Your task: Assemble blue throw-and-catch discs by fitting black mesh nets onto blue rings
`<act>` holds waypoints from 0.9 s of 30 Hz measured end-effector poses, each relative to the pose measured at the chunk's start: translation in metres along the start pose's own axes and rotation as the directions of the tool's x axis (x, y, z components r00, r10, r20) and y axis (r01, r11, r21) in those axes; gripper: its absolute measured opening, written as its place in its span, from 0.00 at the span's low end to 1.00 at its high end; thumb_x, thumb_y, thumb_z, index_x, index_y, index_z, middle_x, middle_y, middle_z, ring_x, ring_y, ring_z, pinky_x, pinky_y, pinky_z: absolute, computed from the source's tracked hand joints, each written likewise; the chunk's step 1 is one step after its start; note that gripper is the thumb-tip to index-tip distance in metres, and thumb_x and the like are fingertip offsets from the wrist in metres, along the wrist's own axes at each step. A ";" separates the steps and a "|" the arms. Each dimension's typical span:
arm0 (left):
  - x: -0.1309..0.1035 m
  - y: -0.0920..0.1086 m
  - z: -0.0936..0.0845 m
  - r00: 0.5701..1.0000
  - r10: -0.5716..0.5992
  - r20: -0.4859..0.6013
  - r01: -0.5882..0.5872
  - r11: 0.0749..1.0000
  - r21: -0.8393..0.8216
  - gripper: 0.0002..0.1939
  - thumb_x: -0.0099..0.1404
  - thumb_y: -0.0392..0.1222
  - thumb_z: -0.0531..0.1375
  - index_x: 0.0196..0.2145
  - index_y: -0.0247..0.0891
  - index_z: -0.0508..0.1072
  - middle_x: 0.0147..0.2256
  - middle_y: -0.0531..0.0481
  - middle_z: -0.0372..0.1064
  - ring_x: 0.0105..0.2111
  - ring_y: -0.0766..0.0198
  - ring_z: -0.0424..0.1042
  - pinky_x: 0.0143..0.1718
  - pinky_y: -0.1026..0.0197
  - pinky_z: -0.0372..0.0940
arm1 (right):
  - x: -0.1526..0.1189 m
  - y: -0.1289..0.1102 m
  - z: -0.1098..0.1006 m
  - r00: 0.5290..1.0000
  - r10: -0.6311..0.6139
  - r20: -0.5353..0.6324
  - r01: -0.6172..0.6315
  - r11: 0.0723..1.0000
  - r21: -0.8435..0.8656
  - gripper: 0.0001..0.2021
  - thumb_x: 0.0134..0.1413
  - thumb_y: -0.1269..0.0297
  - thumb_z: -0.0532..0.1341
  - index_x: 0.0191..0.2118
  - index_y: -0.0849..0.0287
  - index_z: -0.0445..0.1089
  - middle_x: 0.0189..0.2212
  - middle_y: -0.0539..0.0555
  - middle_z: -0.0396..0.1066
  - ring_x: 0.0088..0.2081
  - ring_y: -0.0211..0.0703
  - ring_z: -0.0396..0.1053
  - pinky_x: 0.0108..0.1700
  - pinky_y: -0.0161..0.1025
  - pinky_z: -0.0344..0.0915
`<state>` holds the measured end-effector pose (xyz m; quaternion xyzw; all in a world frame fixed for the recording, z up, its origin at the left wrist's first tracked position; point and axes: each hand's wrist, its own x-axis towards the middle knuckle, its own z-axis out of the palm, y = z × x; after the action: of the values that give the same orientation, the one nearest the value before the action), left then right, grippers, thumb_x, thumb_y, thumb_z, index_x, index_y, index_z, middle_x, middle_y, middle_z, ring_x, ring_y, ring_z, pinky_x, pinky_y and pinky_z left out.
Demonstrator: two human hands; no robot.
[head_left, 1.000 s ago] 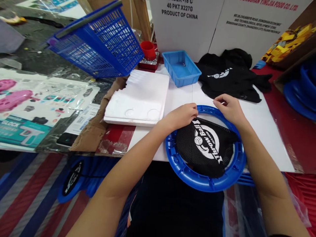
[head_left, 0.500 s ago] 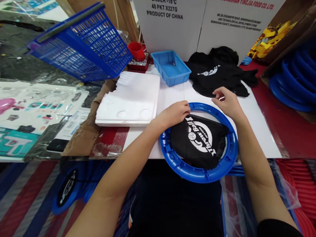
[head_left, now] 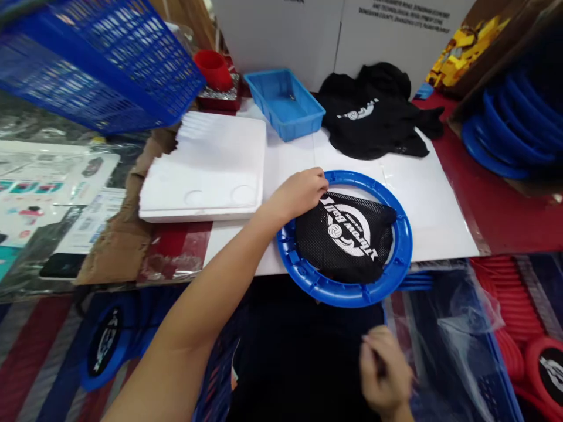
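A blue plastic ring (head_left: 398,249) lies at the table's front edge, partly over it. Within the ring sits a black mesh piece (head_left: 314,246) with white print. The fingers of my left hand (head_left: 303,190) are closed on the ring's upper left rim, beside a corner of the mesh. My right hand (head_left: 385,372) is blurred, below the ring and in front of my body, with fingers curled; whether it holds anything is unclear. More black mesh pieces (head_left: 373,132) are heaped behind the ring.
A light blue tray (head_left: 285,108) and a white foam slab (head_left: 211,164) stand left of the heap. A blue basket (head_left: 123,70) leans at the upper left, near a red cup (head_left: 213,70). Blue rings (head_left: 514,129) are stacked at the right.
My right hand has moved from beside the ring's upper right down to below the ring. My left hand stays at the rim. The view has shifted.
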<state>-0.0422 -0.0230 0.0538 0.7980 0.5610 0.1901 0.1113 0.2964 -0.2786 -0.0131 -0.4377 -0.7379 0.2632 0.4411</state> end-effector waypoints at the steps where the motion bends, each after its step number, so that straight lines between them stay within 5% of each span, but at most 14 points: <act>1: 0.000 0.001 0.001 1.000 0.007 -0.014 -0.007 1.000 -0.019 0.14 0.71 0.33 0.56 0.40 0.33 0.84 0.45 0.40 0.76 0.45 0.55 0.75 0.53 0.52 0.70 | -0.021 -0.004 0.014 0.980 0.133 0.145 -0.145 0.987 0.069 0.12 0.67 0.73 0.61 0.51 0.51 0.76 0.35 0.54 0.77 0.36 0.50 0.77 0.37 0.50 0.76; 3: -0.001 0.008 0.005 0.999 0.015 -0.038 -0.018 0.996 -0.084 0.12 0.70 0.37 0.59 0.39 0.35 0.85 0.43 0.42 0.76 0.44 0.56 0.75 0.54 0.51 0.70 | -0.045 -0.011 0.038 0.812 0.363 0.456 -0.446 0.891 0.084 0.07 0.72 0.68 0.61 0.48 0.53 0.75 0.37 0.52 0.78 0.37 0.45 0.78 0.40 0.43 0.77; 5: -0.002 0.022 0.010 1.000 0.019 -0.007 -0.020 0.981 -0.193 0.10 0.68 0.41 0.62 0.37 0.36 0.85 0.40 0.45 0.76 0.40 0.58 0.75 0.51 0.52 0.72 | -0.054 -0.014 0.049 0.644 0.374 0.667 -0.538 0.842 0.048 0.07 0.72 0.65 0.63 0.51 0.52 0.76 0.42 0.52 0.79 0.43 0.46 0.79 0.47 0.42 0.78; 6: -0.004 0.031 0.013 0.999 0.020 0.033 -0.010 0.964 -0.264 0.10 0.67 0.42 0.63 0.36 0.37 0.85 0.40 0.45 0.76 0.37 0.60 0.75 0.48 0.54 0.74 | -0.056 -0.014 0.050 0.609 0.345 0.714 -0.526 0.850 0.037 0.10 0.71 0.64 0.64 0.54 0.51 0.76 0.46 0.53 0.79 0.47 0.47 0.79 0.52 0.44 0.77; 9: -0.011 0.060 0.022 0.986 -0.003 0.167 0.082 0.879 -0.470 0.10 0.66 0.46 0.65 0.35 0.38 0.83 0.41 0.45 0.76 0.31 0.64 0.75 0.34 0.59 0.75 | -0.057 -0.008 0.042 0.668 0.335 0.665 -0.431 0.902 -0.021 0.15 0.72 0.65 0.62 0.60 0.51 0.74 0.55 0.56 0.77 0.57 0.50 0.75 0.63 0.49 0.72; 15: -0.016 0.084 0.027 0.963 -0.126 0.238 0.240 0.800 -0.550 0.13 0.63 0.51 0.68 0.38 0.39 0.82 0.38 0.46 0.77 0.28 0.63 0.77 0.26 0.63 0.74 | -0.070 0.005 0.011 0.816 0.281 0.505 -0.221 0.959 -0.176 0.13 0.77 0.69 0.54 0.56 0.57 0.74 0.50 0.60 0.78 0.52 0.51 0.75 0.60 0.52 0.74; 19: -0.015 0.085 0.026 0.962 -0.149 0.227 0.252 0.803 -0.540 0.15 0.63 0.52 0.69 0.38 0.37 0.83 0.38 0.45 0.77 0.29 0.61 0.78 0.26 0.63 0.74 | -0.090 -0.007 -0.001 0.808 0.176 0.563 -0.109 0.983 -0.150 0.13 0.74 0.71 0.57 0.55 0.56 0.75 0.50 0.59 0.79 0.53 0.51 0.75 0.57 0.50 0.74; 23: -0.016 0.085 0.028 0.968 -0.136 0.209 0.231 0.807 -0.543 0.13 0.63 0.51 0.69 0.37 0.38 0.82 0.39 0.46 0.76 0.32 0.60 0.79 0.27 0.63 0.77 | -0.106 -0.018 -0.009 0.790 0.081 0.608 -0.019 0.994 -0.108 0.16 0.74 0.71 0.58 0.60 0.57 0.74 0.57 0.59 0.79 0.64 0.51 0.72 0.68 0.53 0.68; 27: -0.017 0.083 0.031 0.969 -0.132 0.209 0.226 0.820 -0.526 0.12 0.65 0.50 0.68 0.38 0.38 0.82 0.40 0.45 0.75 0.36 0.57 0.80 0.31 0.59 0.79 | -0.100 0.024 -0.027 0.711 0.072 0.699 0.030 0.991 -0.134 0.22 0.76 0.63 0.58 0.70 0.53 0.68 0.70 0.57 0.70 0.75 0.53 0.60 0.78 0.60 0.53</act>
<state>0.0369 -0.0662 0.0550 0.6894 0.5450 0.2646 0.3970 0.3524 -0.3545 -0.0611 -0.3421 -0.8611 0.3641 0.0939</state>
